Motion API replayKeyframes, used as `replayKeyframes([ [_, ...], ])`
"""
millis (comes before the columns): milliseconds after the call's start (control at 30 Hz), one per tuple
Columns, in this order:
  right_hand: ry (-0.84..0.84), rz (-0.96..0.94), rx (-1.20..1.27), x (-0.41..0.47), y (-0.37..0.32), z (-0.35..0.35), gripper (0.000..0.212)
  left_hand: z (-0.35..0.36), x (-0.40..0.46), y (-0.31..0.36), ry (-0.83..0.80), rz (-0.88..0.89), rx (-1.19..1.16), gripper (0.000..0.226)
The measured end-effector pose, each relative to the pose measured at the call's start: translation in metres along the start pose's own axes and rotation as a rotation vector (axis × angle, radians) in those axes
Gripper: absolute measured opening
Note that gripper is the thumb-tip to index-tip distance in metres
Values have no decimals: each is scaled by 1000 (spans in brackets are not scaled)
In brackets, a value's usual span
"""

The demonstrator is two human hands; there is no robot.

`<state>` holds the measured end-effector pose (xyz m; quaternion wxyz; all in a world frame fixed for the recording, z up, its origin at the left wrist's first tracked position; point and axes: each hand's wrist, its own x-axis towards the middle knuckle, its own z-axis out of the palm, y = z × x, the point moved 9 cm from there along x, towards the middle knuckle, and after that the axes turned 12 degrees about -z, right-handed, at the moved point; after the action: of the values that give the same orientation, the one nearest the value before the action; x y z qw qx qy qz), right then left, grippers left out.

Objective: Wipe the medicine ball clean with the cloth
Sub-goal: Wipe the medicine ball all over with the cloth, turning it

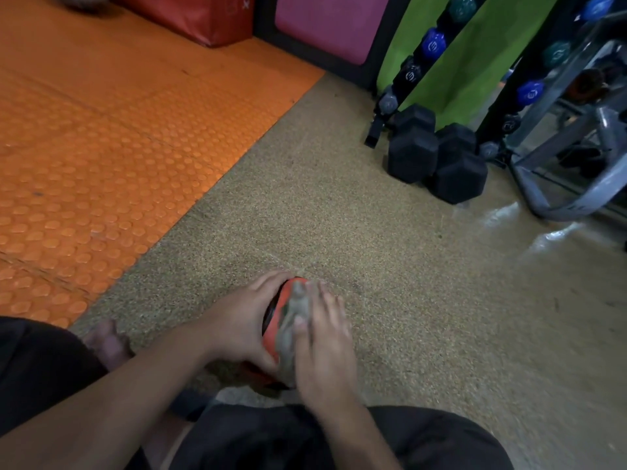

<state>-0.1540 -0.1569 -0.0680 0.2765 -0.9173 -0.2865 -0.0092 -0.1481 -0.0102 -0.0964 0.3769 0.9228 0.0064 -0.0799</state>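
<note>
- Left hand (242, 329) is wrapped round the side of the medicine ball (276, 325), fingers curled over the far edge, probably to stop it rolling.
- Right hand (322, 340) has its fingers laid fairly flat, pressing the grey cloth (293, 320) onto the ball's top.
- Ball is red and black, low in front of the person's knees on the speckled floor (373, 249).
- Orange mat (101, 147) sits off to the left, black dumbbells (437, 157) well apart by the rack.
</note>
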Motion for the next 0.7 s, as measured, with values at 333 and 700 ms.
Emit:
replayKeyframes([
  [333,42,92,-100,9,-12,16,64,-8,8,-10,-39,-43,-69,143],
  [700,-33,846,1030,21,84,41,60,-5,-7,-7,-31,-57,-21,162],
])
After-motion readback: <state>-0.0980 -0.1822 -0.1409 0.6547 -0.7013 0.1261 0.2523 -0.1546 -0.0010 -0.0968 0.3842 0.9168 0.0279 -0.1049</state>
